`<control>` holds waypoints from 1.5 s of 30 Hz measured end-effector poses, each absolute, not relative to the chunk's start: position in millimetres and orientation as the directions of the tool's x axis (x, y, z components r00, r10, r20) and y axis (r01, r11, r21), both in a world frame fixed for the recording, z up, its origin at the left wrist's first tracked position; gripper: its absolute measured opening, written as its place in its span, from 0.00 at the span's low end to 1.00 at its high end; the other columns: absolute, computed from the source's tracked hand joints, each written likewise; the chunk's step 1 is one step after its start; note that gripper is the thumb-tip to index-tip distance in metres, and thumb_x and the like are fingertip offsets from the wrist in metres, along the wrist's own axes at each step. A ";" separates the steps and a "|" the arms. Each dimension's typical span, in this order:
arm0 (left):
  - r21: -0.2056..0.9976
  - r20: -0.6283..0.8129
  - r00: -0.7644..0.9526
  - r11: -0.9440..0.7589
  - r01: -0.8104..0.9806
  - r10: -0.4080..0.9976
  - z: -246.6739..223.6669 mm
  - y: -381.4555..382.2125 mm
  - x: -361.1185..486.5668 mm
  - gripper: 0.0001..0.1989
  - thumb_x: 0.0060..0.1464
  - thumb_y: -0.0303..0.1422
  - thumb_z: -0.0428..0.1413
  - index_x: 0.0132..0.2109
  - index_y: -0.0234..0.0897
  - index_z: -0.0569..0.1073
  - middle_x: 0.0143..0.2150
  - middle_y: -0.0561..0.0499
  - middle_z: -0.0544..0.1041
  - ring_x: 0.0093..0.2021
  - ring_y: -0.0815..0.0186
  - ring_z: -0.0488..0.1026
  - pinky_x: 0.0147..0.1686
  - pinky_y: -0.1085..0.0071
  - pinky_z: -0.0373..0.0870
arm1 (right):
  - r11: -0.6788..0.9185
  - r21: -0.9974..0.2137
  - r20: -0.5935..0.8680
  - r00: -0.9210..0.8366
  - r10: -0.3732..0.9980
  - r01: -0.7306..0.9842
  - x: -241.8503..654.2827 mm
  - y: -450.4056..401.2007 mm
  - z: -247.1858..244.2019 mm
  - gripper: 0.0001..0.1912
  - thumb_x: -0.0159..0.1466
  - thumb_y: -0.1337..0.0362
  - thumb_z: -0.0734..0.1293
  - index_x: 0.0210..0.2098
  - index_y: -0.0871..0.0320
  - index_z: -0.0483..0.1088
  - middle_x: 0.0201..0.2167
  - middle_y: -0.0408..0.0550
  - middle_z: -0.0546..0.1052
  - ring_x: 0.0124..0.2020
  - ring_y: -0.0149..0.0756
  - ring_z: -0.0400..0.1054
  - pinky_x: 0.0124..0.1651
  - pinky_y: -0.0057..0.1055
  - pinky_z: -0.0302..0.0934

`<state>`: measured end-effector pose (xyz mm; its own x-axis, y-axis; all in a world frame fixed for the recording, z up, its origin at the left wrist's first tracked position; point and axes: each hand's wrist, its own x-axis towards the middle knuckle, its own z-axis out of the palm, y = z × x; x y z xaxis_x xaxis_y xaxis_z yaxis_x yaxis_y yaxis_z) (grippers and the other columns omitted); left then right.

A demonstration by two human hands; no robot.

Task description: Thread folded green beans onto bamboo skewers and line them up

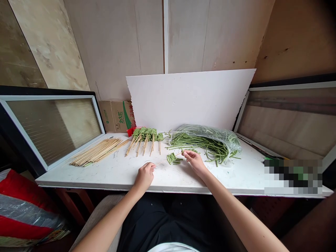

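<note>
My left hand (pixel 145 176) is closed on a thin wooden skewer (pixel 160 162), which slants up to the right over the table. At its far end my right hand (pixel 193 161) pinches a small green bean piece (pixel 182 151), mostly hidden by the fingers. Under the skewer, beside my right hand, lies a small group of cut bean pieces (pixel 173 159). More cut pieces (pixel 193 150) lie just behind the right hand. Farther back, filled bean skewers (pixel 147 134) are stacked with their bare sticks pointing toward me.
A pile of bare skewers (pixel 97 152) lies at left on the white table (pixel 118 175). Long whole beans (pixel 195 141) spill from a clear plastic bag (pixel 225 136) at back right. A cardboard box (pixel 115 115) and a white board (pixel 189 99) stand behind. Something pixelated sits at right.
</note>
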<state>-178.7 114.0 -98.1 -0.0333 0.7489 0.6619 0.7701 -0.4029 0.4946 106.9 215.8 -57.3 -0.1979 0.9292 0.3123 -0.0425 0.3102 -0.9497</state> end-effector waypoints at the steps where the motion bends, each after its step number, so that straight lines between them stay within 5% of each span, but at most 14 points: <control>1: 0.494 0.660 -0.031 -0.402 0.771 0.750 -98.0 113.8 -178.7 0.13 0.60 0.19 0.50 0.38 0.38 0.76 0.35 0.48 0.81 0.35 0.63 0.79 0.37 0.70 0.74 | 0.312 -0.949 0.313 -0.202 0.928 -0.041 107.1 215.1 -56.9 0.28 0.56 0.37 0.76 0.37 0.57 0.81 0.38 0.52 0.82 0.35 0.39 0.68 0.36 0.33 0.58; 17: 0.511 0.647 -0.046 -0.388 0.767 0.761 -99.7 114.5 -179.6 0.14 0.58 0.17 0.49 0.37 0.39 0.75 0.34 0.48 0.81 0.35 0.63 0.79 0.37 0.71 0.74 | 0.289 -0.955 0.296 -0.189 0.936 -0.064 107.1 214.8 -54.7 0.27 0.54 0.38 0.78 0.37 0.56 0.82 0.41 0.54 0.83 0.38 0.41 0.70 0.36 0.33 0.60; 34: 0.548 0.609 -0.054 -0.370 0.750 0.792 -99.5 113.6 -181.3 0.17 0.52 0.13 0.47 0.35 0.38 0.74 0.34 0.48 0.81 0.39 0.62 0.83 0.38 0.71 0.76 | 0.316 -0.948 0.313 -0.259 0.914 -0.033 108.3 208.4 -52.7 0.25 0.57 0.39 0.77 0.34 0.56 0.82 0.32 0.49 0.80 0.33 0.36 0.65 0.39 0.33 0.61; 45: 0.531 0.640 -0.050 -0.395 0.750 0.767 -100.2 114.9 -179.5 0.15 0.55 0.15 0.48 0.34 0.39 0.72 0.33 0.48 0.80 0.37 0.62 0.81 0.38 0.71 0.75 | 0.191 -0.979 0.202 -0.222 0.954 -0.067 104.6 213.2 -59.8 0.26 0.58 0.39 0.75 0.38 0.56 0.80 0.42 0.54 0.81 0.37 0.40 0.72 0.36 0.32 0.62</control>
<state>-179.5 114.9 -100.2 -0.0499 0.7666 0.6401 0.7500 -0.3945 0.5310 104.6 213.2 -59.8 -0.2222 0.9539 0.2017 -0.0668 0.1914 -0.9792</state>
